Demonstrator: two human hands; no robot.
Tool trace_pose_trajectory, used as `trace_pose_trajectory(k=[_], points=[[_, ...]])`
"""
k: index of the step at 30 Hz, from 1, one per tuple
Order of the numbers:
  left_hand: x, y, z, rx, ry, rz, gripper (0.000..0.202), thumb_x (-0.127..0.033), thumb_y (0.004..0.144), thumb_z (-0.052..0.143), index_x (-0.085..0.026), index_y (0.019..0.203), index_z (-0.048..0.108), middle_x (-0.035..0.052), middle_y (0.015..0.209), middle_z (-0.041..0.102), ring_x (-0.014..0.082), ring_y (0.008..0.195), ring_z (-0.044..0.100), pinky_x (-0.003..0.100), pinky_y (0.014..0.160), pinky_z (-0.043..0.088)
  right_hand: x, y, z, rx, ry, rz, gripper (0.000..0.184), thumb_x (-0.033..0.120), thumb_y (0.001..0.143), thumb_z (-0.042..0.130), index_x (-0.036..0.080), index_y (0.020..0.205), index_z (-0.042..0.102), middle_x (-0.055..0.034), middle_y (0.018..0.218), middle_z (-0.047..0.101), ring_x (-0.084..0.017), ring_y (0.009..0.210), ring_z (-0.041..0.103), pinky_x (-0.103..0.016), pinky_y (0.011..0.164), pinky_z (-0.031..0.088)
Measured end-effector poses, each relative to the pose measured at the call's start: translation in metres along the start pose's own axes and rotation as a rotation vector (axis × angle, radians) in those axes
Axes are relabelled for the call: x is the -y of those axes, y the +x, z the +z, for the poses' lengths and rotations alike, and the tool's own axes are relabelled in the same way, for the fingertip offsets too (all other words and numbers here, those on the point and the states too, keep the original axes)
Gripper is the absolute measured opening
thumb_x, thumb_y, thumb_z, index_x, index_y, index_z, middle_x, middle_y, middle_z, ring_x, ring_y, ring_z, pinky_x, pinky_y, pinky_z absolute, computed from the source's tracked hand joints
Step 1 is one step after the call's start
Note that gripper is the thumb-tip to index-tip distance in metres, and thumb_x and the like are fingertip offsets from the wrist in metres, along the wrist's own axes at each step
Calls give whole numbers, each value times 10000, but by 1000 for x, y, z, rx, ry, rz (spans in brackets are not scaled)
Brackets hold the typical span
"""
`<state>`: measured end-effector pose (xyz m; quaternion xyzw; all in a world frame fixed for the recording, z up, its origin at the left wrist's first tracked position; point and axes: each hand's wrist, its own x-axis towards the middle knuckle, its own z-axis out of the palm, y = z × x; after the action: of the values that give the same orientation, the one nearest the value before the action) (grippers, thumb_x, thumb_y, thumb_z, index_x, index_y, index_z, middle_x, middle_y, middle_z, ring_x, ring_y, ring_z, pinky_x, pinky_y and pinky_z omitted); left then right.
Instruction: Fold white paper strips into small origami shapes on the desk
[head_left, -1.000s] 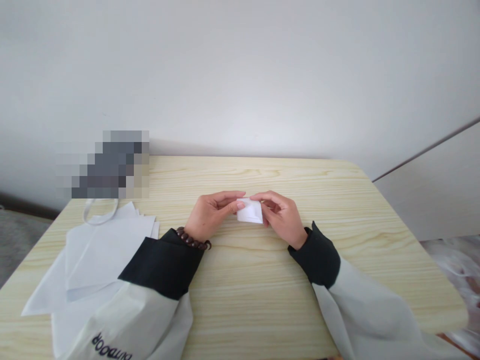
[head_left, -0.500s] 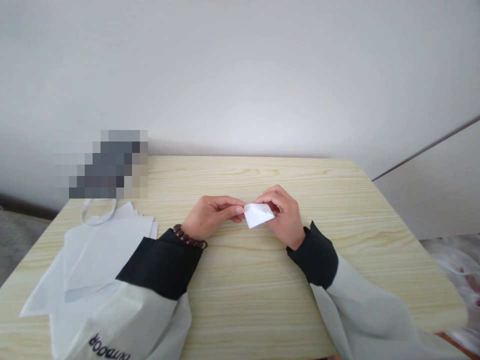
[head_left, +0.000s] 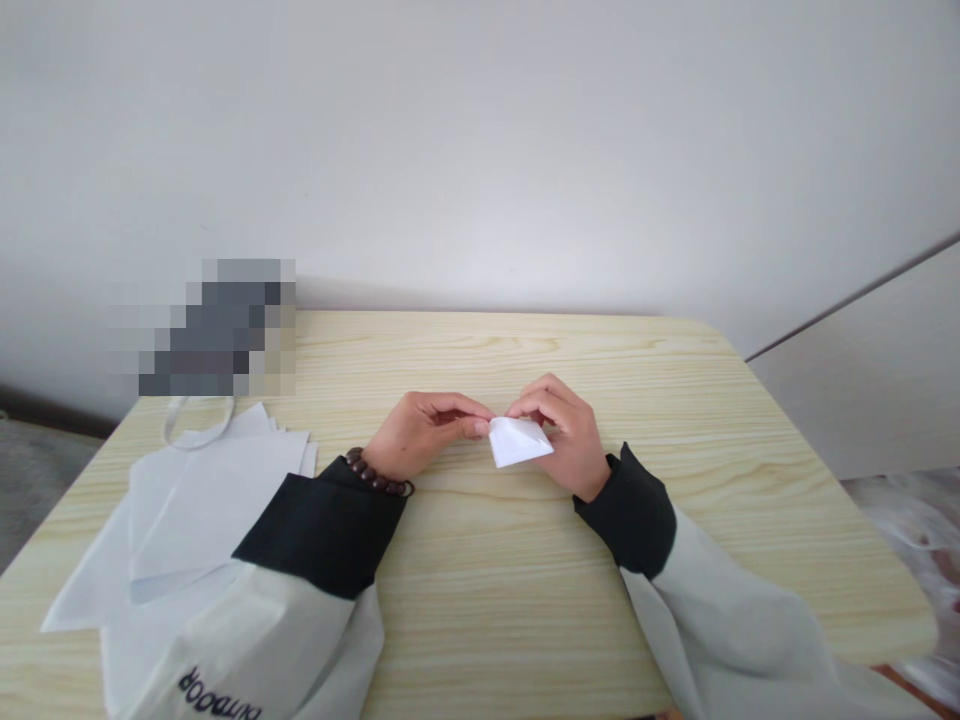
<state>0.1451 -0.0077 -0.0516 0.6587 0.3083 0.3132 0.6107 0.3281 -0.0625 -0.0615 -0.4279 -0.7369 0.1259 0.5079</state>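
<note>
Hands, head view: where are they?
— Both rest on a pale wooden table (head_left: 525,580), close together near its middle. The left hand (head_left: 420,435) and right hand (head_left: 566,435) meet over a small folded paper (head_left: 517,442)

How do the fingers grip?
— Left thumb and forefinger are closed on the paper's left corner. Right fingertips are pinched shut along its top edge, with the rest of that hand curled behind it. The paper shows a white, roughly triangular face, tilted a little above the tabletop

What step does this look like?
— A fold being pressed in, by my reading: the piece is already small and layered, and both pinches sit where a crease would run

What does the next move call for?
— Probably keeping the edges lined up while one hand holds and the other runs along the crease; thick layers may spring back

Anything else nearby?
— Loose white sheets (head_left: 202,500) lie well apart at the left, by the left sleeve, with a thin white loop (head_left: 196,425) beyond them. A beaded bracelet (head_left: 375,475) sits on the left wrist
</note>
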Motion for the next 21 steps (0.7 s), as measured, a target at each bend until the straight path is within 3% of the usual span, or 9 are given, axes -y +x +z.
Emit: trace_pose_trajectory(k=[10,21], points=[[3,1,1,31,-83,-6,134,-226,677,731,-142,770,686,9,742,705,114,709,639,240,744,514,3,1,2,5,-6,-16,94,127,725,617,193,778,578,-11,771,519,-101,605,443,-240,522,376],[-1,0,-1,45,-35,-31,173,-269,670,738,-149,792,707,33,793,722,148,748,653,276,764,517,2,1,1,-9,5,17,52,170,733,656,197,736,611,0,743,492,-101,620,464,-227,506,365]])
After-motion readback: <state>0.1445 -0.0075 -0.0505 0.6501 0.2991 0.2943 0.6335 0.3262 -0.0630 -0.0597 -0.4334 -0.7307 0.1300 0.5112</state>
